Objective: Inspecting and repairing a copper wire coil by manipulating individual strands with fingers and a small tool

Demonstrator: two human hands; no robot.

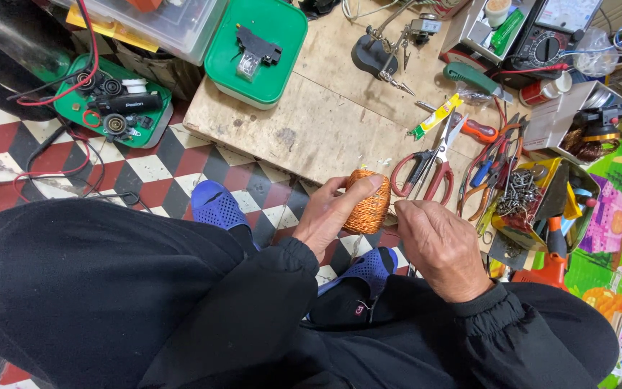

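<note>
My left hand (332, 212) grips a spool of orange-copper wire (368, 205), thumb pressed along its top. Just right of the spool, my right hand (437, 248) is closed, fingers curled downward at the spool's side; what it pinches is hidden, perhaps a thin wire. Both hands hover above my knees, in front of a low wooden board (311, 122). Black sleeves cover both arms. Blue perforated slippers (217, 205) are on my feet below the hands.
Red-handled scissors (426, 169), pliers and cutters (494, 162) lie on the board's right side. A tray of screws and tools (534, 198) sits at the right. Green lids with parts (257, 47), a helping-hand stand (383, 54) and a multimeter (548, 36) stand behind. Checkered floor lies left.
</note>
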